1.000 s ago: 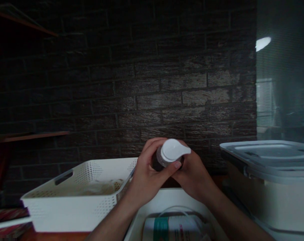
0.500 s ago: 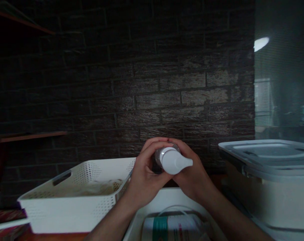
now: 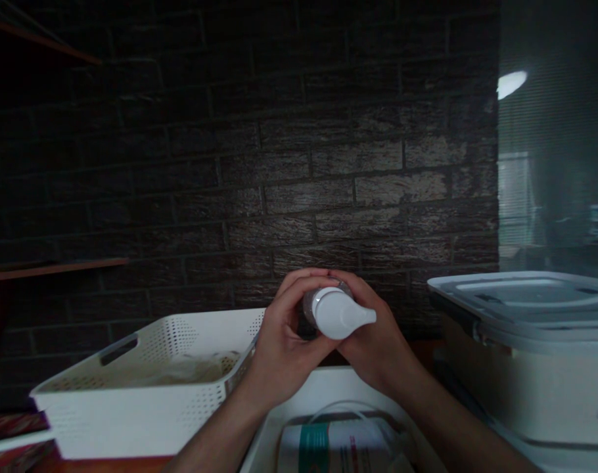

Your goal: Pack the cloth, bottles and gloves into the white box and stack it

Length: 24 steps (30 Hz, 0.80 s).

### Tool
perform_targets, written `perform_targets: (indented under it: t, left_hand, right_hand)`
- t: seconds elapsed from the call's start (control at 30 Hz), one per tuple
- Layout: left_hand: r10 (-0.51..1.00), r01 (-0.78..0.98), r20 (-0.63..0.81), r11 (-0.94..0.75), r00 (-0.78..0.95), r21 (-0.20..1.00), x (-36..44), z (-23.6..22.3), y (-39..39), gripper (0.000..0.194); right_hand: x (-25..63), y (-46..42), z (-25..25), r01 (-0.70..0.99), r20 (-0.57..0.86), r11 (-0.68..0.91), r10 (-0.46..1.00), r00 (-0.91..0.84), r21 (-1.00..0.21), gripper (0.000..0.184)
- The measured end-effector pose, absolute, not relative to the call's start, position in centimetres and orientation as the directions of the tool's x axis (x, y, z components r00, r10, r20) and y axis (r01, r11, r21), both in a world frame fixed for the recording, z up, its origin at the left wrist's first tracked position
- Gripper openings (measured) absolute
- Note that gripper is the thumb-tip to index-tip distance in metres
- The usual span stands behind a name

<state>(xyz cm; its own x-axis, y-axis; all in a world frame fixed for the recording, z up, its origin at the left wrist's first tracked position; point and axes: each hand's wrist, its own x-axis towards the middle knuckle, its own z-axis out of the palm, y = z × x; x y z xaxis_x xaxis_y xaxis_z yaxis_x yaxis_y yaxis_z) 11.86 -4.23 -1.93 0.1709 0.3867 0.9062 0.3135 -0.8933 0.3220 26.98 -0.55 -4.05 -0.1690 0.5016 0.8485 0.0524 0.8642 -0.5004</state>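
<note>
Both my hands are wrapped round a pump bottle (image 3: pixel 337 314) with a white pump head and a clear-looking body. Its spout points to the right, and the top tilts towards me. My left hand (image 3: pixel 286 348) closes on the left side, its thumb reaching below the pump head. On the far and right sides, my right hand (image 3: pixel 375 335) is closed round the bottle, its fingers partly hidden. Most of the bottle's body is covered by my hands. Below them sits a white bin (image 3: pixel 323 384) with a white package (image 3: pixel 343 445) bearing a green band.
At the left stands a white perforated basket (image 3: pixel 131 417) holding something in clear plastic. A lidded storage box (image 3: pixel 520 381) stands at the right. A dark brick wall (image 3: pixel 279 164) rises behind, and a wooden shelf (image 3: pixel 57 268) juts out on the left.
The pump bottle has tipped towards me, so its head sits lower and its spout points further down. Both hands stay round it. The view has shifted slightly.
</note>
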Motion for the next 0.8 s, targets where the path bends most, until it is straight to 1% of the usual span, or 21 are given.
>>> perform_targets:
  t: [0.4, 0.63, 0.73, 0.8]
  left_hand:
    - [0.38, 0.325, 0.908, -0.893, 0.175, 0.311, 11.87, -2.01, -4.21, 0.051]
    - [0.399, 0.3, 0.901, -0.892, 0.172, 0.338, 11.88, -2.15, -4.15, 0.049]
    - [0.428, 0.278, 0.891, -0.884, 0.153, 0.377, 11.88, -2.43, -3.96, 0.048]
    - [0.482, 0.253, 0.866, -0.861, 0.13, 0.442, 11.9, -2.58, -3.79, 0.048]
  right_hand:
    - [26.92, -0.24, -4.3, 0.035, 0.855, 0.87, 0.491, -0.168, -0.493, 0.064]
    - [26.74, -0.13, -4.4, 0.042, 0.85, 0.864, 0.502, -0.162, -0.502, 0.064]
    - [26.74, -0.23, -4.25, 0.054, 0.837, 0.853, 0.519, -0.171, -0.518, 0.065]
    - [26.78, -0.51, -4.08, 0.065, 0.819, 0.842, 0.537, -0.2, -0.536, 0.064]
